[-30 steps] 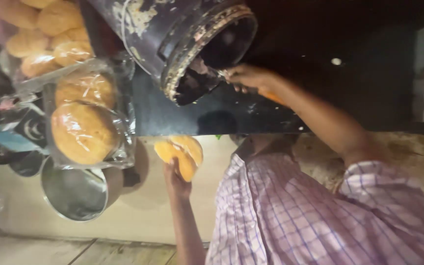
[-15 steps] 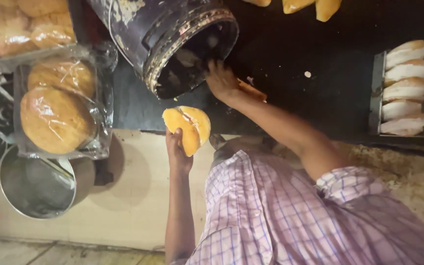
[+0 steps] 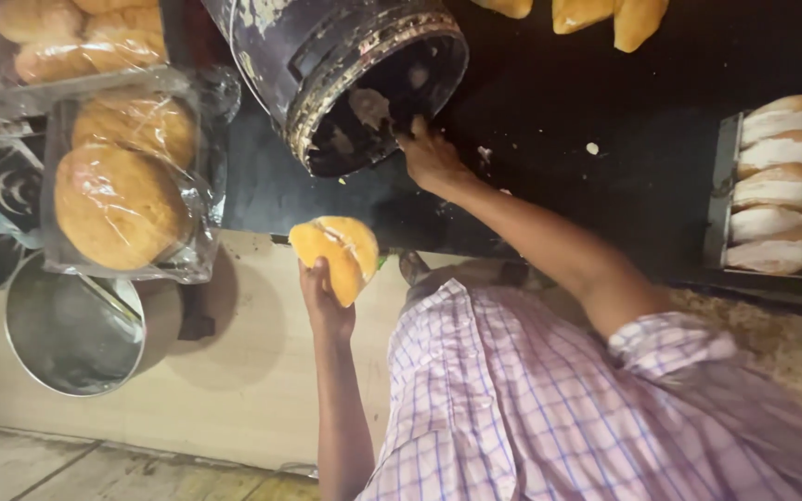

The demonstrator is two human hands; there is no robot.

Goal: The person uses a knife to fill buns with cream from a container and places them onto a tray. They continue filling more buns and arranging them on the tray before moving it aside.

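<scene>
My left hand (image 3: 325, 301) holds a split yellow bun (image 3: 336, 255) upright over the pale counter edge, just below the black griddle (image 3: 605, 102). My right hand (image 3: 431, 158) reaches into the mouth of a tilted dark bucket (image 3: 327, 56) smeared with pale paste. Its fingers curl at the bucket's lower rim. Whether they grip anything is hidden.
Round buns in clear plastic bags (image 3: 118, 199) lie at the left, with a steel pot (image 3: 71, 325) below them. A tray of split white buns (image 3: 777, 195) stands at the right. More buns (image 3: 596, 14) sit on the griddle's far side.
My right hand has pushed further into the bucket's mouth, and the orange thing seen near it before is out of sight. The bun in my left hand stays in about the same place.
</scene>
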